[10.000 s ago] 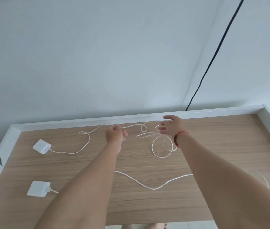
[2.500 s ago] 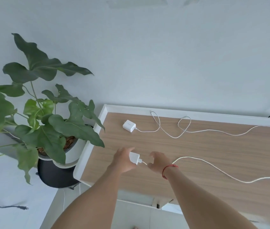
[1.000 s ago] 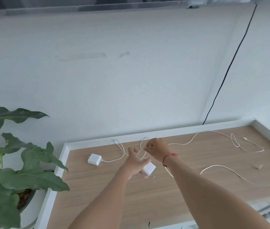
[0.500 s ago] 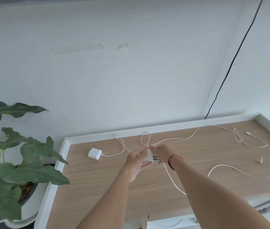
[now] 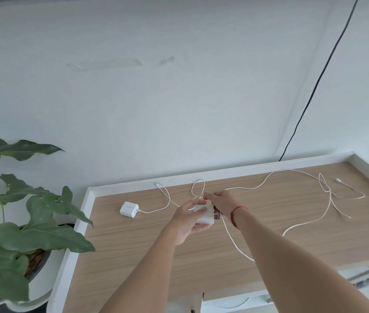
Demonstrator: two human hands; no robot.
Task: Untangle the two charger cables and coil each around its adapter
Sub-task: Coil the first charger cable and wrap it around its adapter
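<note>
My left hand point(image 5: 189, 219) grips a white adapter point(image 5: 206, 215) above the wooden table point(image 5: 133, 249), its plug prongs pointing right. My right hand point(image 5: 220, 203), with a red string on the wrist, pinches that adapter's white cable point(image 5: 232, 239) just behind the adapter. The cable drops from my hands, runs under my right forearm and trails off to the right. A second white adapter point(image 5: 129, 208) lies on the table at the left. Its cable point(image 5: 267, 182) loops along the back edge to a free plug end at the far right.
A large green potted plant point(image 5: 18, 224) stands beside the table's left edge. A raised white rim point(image 5: 224, 171) borders the table at the back and sides. A black wire point(image 5: 321, 75) runs down the wall behind the right part.
My right hand has moved up behind the adapter with the cable, and the trailing cable on the right has been drawn closer. The far adapter has not moved.
</note>
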